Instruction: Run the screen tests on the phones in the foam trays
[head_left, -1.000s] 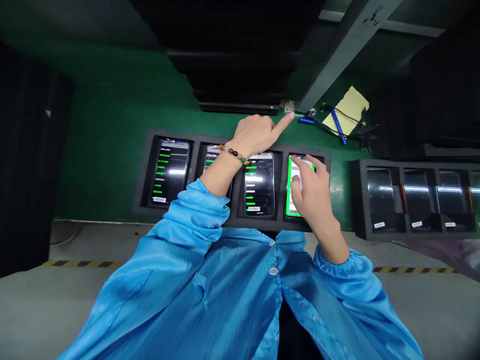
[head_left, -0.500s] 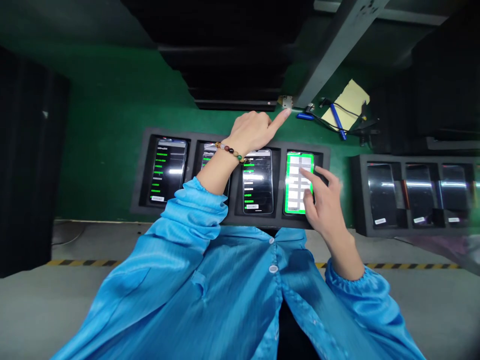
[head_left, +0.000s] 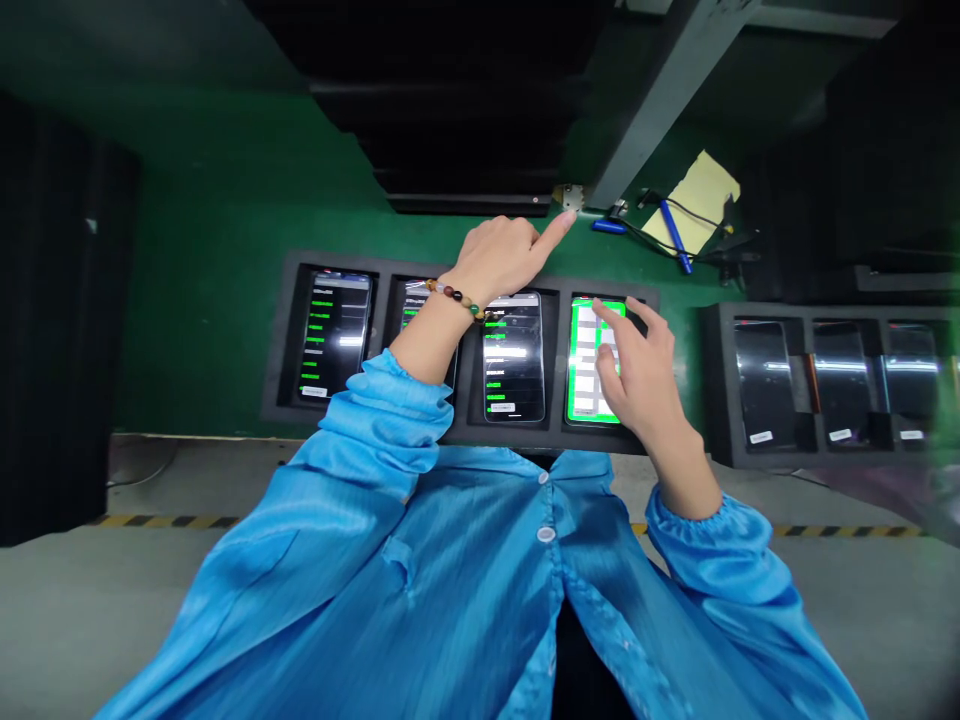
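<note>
Four phone bays make up a black foam tray in front of me. My right hand is over the rightmost phone, whose lit screen shows a green border and white blocks. Its index finger reaches to the upper part of that screen, with the fingers apart and nothing held. Beyond the tray, my left hand is back up, thumb stretched to the right; its other fingers are bent out of sight. Under and beside my left forearm lie a half-hidden phone, a third phone and a leftmost phone, showing green text lines.
A second foam tray with several dark phones stands to the right. Behind are a blue pen, its blue cap, yellow paper and cables. A black panel and a grey metal post rise at the back.
My right hand has slid up and slightly left over the rightmost phone, its index finger now nearer the screen's top. Green has filled more of that screen. My left hand stays put.
</note>
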